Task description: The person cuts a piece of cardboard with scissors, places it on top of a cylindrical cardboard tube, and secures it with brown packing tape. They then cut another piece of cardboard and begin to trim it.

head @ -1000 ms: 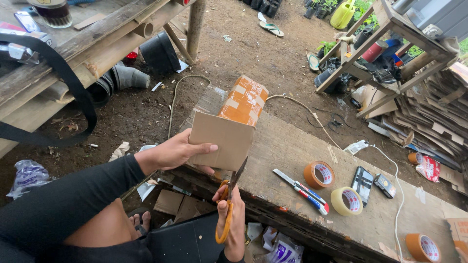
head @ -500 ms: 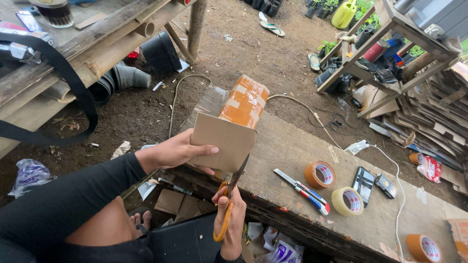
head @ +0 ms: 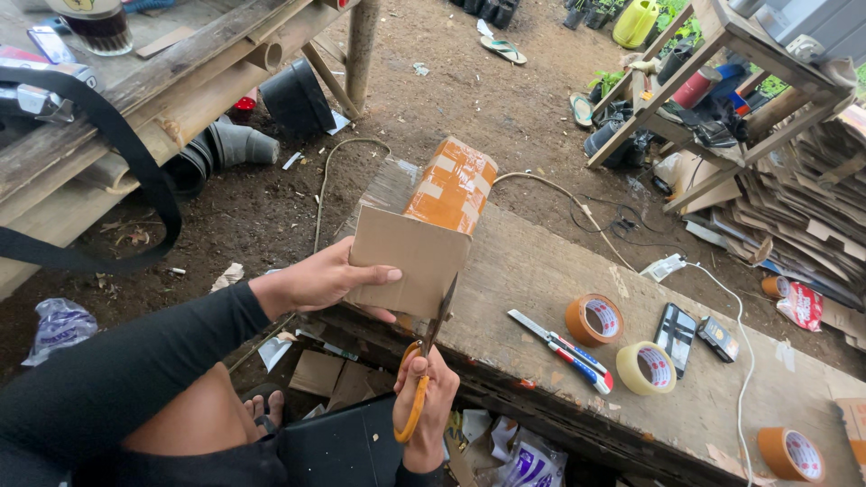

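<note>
Head view looks down on a box resting on the near edge of a plank bench. The left hand clamps its plain cardboard flap, thumb across the face, keeping it stiff and upright for the blades. The right hand, fingers closed through orange handles, holds scissors pointing up into the flap's lower edge. A cutter and tape rolls lie within reach on the right.

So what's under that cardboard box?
The cardboard box stands on the wooden plank. The left hand steadies it, and scissors cut its flap. The inside can't be seen.
</note>
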